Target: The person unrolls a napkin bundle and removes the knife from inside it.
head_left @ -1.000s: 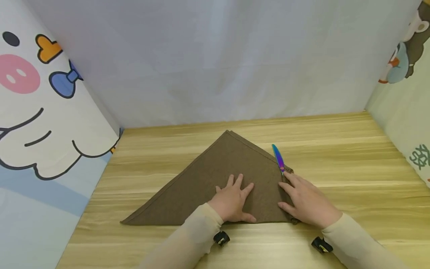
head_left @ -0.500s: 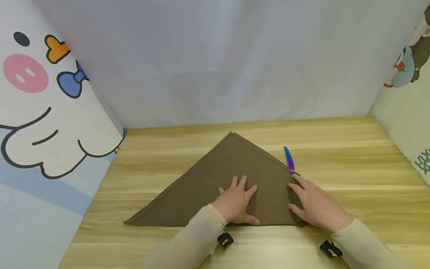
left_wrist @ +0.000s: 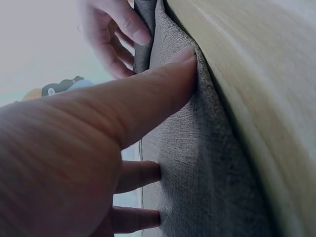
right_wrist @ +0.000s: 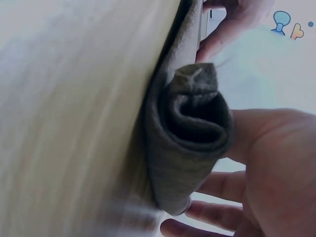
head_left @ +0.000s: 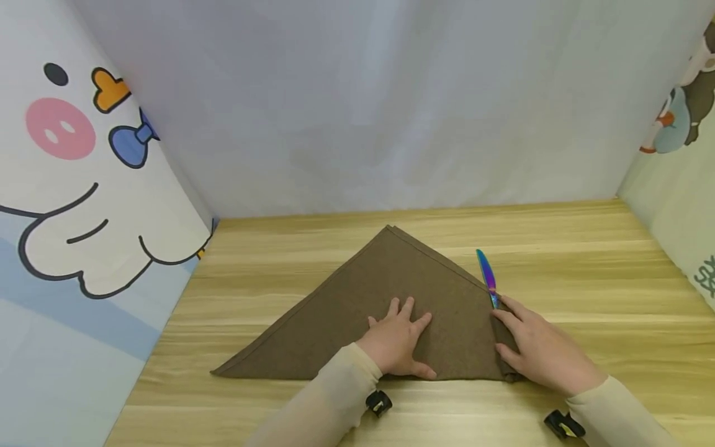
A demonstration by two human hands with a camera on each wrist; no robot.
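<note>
A brown cloth napkin, folded into a broad triangle, lies on the table with its long edge toward me. Its right corner is turned over into a layered roll, seen end-on in the right wrist view. A rainbow-coloured knife juts from the top of that roll, blade pointing away; its lower part is hidden. My left hand rests on the napkin with spread fingers, its thumb along the near edge. My right hand grips the roll, with thumb and fingertips over its left side.
The wood-grain table extends around the napkin. A pale curtain closes off the back. Cartoon-printed panels stand at left and right. A dark wrist mount sits below my left wrist.
My right hand has shifted right, and the roll and knife have moved with it relative to the napkin's peak. My left hand keeps its place on the napkin. The head view has also shifted slightly.
</note>
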